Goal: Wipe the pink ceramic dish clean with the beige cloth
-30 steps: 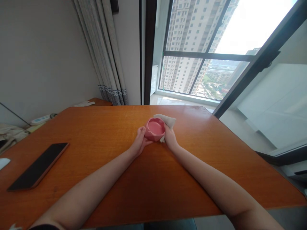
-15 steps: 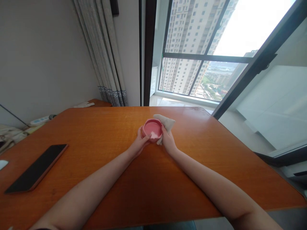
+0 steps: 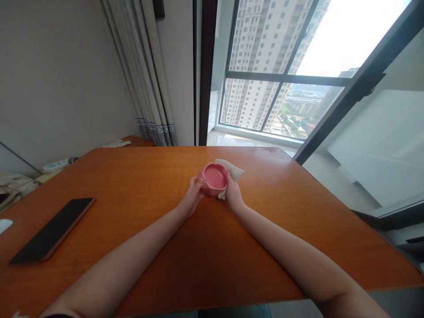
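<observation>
A pink faceted ashtray [image 3: 216,176] with a notched rim is held above the middle of the table, its hollow tilted toward me. My left hand [image 3: 193,194] grips its left side, thumb near the rim. On the right, my right hand [image 3: 233,192] is closed around a pale grey cloth [image 3: 236,170] pressed to the ashtray's outer side, with its thumb at the rim. Part of the cloth sticks out behind the hand and a bit hangs below. The fingers behind the ashtray are hidden.
The wooden table [image 3: 149,176] spreads beneath both arms. A long dark flat pad [image 3: 54,229] with a reddish edge lies at the left, beside a white object [image 3: 5,225] cut off by the frame. A curtain [image 3: 145,75] and a large window [image 3: 281,79] stand beyond.
The ashtray has turned and tilted, showing more of its outer wall. My left thumb has moved from inside the bowl to its left side. Both hands remain on it.
</observation>
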`<move>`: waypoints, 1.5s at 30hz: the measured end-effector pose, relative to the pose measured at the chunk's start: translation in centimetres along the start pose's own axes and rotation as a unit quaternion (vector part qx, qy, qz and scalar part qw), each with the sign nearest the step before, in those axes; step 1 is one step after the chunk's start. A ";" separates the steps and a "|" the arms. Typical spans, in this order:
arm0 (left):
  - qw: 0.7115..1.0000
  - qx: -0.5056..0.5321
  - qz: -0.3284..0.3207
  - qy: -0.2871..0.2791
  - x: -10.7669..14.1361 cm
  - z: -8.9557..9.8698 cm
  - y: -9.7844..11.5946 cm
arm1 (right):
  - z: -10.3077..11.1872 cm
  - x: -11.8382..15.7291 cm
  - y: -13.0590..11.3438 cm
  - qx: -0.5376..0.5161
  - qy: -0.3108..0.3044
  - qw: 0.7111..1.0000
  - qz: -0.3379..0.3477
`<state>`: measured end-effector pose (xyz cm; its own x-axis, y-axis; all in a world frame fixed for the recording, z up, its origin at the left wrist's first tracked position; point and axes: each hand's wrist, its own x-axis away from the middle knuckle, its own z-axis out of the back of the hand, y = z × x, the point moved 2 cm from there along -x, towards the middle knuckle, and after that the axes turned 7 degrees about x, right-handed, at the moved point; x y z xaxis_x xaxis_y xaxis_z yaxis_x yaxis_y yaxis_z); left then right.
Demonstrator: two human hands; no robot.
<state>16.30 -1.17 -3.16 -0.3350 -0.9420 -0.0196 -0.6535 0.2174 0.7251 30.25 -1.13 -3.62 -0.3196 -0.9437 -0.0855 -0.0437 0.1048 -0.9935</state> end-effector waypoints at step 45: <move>0.998 0.032 -0.004 0.055 -1.1 1.0 1.3 | -1.9 0.6 -0.2 -0.209 -0.128 0.958 -0.149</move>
<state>15.19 0.42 -2.91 -0.2548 -0.9656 0.0526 -0.6996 0.2217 0.6793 28.29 -1.11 -3.31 0.0056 -0.9918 0.1278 -0.4896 -0.1142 -0.8644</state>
